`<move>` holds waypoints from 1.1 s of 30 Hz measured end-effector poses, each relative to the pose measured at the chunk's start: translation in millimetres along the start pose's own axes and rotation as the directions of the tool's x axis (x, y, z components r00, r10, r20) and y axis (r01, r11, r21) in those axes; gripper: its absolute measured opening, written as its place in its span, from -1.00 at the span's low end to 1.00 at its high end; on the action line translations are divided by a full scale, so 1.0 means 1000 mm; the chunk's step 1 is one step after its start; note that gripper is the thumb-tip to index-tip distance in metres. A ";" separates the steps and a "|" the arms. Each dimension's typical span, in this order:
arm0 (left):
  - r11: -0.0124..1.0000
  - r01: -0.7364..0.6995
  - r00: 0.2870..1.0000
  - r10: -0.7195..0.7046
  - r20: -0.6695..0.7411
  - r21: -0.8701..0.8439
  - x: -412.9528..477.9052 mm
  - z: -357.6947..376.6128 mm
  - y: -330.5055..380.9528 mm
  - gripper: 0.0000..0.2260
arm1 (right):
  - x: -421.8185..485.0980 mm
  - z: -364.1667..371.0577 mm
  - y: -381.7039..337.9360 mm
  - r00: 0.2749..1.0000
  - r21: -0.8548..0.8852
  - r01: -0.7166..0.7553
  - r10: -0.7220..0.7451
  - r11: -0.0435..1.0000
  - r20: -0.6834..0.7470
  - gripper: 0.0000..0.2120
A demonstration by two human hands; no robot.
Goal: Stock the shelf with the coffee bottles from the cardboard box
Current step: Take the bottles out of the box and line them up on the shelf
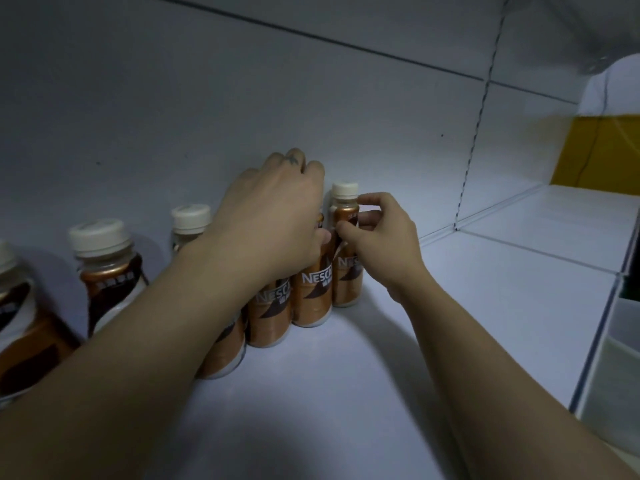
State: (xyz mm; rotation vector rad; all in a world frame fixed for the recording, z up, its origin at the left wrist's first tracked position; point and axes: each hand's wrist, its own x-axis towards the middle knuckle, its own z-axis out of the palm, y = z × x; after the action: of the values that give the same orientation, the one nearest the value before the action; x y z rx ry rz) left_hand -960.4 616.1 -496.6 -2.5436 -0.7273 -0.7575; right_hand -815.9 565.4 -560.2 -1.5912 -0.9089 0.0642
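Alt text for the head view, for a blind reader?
On a white shelf, the right hand pinches the neck of the rear bottle in a row of brown coffee bottles; the left hand grips the top of the next bottle. More white-capped bottles stand at left.

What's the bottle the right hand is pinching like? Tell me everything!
The bottle is small, with a cream cap and a shiny copper-brown label bearing white letters. It stands upright on the white shelf, last in its row, near the back wall. The right hand pinches its neck with curled fingers, and the next bottle stands close beside it.
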 end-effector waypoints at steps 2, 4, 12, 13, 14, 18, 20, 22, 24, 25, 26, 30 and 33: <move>1.000 0.014 1.000 -0.014 -0.019 -0.005 0.000 -0.001 0.000 -0.57 | 0.001 -0.001 0.002 0.999 0.022 -0.003 0.002 1.000 0.041 -0.67; 1.000 0.022 0.999 -0.022 -0.022 0.003 0.000 -0.001 0.001 -0.57 | 0.001 -0.005 0.002 0.997 -0.059 0.018 -0.013 0.998 0.075 -0.67; 0.998 0.055 0.997 -0.053 -0.058 0.024 -0.001 0.006 0.004 -0.58 | 0.001 -0.011 0.006 0.991 -0.253 -0.040 0.071 0.967 0.116 -0.55; 0.998 0.062 0.997 -0.060 -0.057 0.030 -0.001 0.007 0.005 -0.58 | 0.002 -0.010 0.006 0.991 -0.250 -0.037 0.067 0.968 0.112 -0.56; 0.997 0.069 0.996 -0.067 -0.058 0.039 -0.001 0.007 0.005 -0.57 | 0.002 -0.010 0.006 0.992 -0.238 -0.038 0.066 0.970 0.112 -0.56; 0.993 0.086 0.995 -0.081 -0.065 0.082 -0.001 0.011 0.006 -0.53 | 0.001 -0.010 0.009 0.991 -0.199 -0.037 0.062 0.979 0.119 -0.62; 0.991 0.086 0.994 -0.079 -0.076 0.098 -0.001 0.011 0.005 -0.53 | 0.002 -0.009 0.011 0.991 -0.183 -0.038 0.061 0.982 0.121 -0.62; 0.991 0.088 0.994 -0.081 -0.073 0.099 -0.001 0.011 0.004 -0.52 | 0.003 -0.009 0.011 0.990 -0.198 -0.037 0.062 0.980 0.125 -0.58; 0.992 0.082 0.996 -0.078 -0.050 0.092 -0.003 0.010 0.006 -0.53 | 0.002 -0.010 0.010 0.986 -0.245 -0.031 0.070 0.969 0.152 -0.53; 0.993 0.075 0.997 -0.072 -0.038 0.094 -0.004 0.009 0.007 -0.53 | -0.001 -0.010 0.007 0.982 -0.282 -0.026 0.077 0.959 0.172 -0.49; 0.992 0.067 0.997 -0.064 -0.034 0.105 -0.005 0.007 0.008 -0.54 | -0.004 -0.010 0.004 0.981 -0.329 -0.004 0.068 0.944 0.181 -0.44; 0.993 0.039 0.996 -0.030 -0.081 0.113 -0.016 -0.016 0.004 -0.53 | -0.013 -0.016 -0.027 0.970 -0.476 0.232 -0.237 0.848 0.051 -0.29; 0.988 0.031 0.994 -0.014 -0.111 0.152 -0.032 -0.046 -0.011 -0.50 | -0.031 -0.018 -0.057 0.912 -0.440 0.387 -0.407 0.810 0.053 -0.32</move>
State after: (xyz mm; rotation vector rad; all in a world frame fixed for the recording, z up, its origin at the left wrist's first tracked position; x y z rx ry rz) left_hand -1007.6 590.6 -477.6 -2.3402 -0.7488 -0.8091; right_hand -856.6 530.1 -520.4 -1.7691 -1.2703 -0.5092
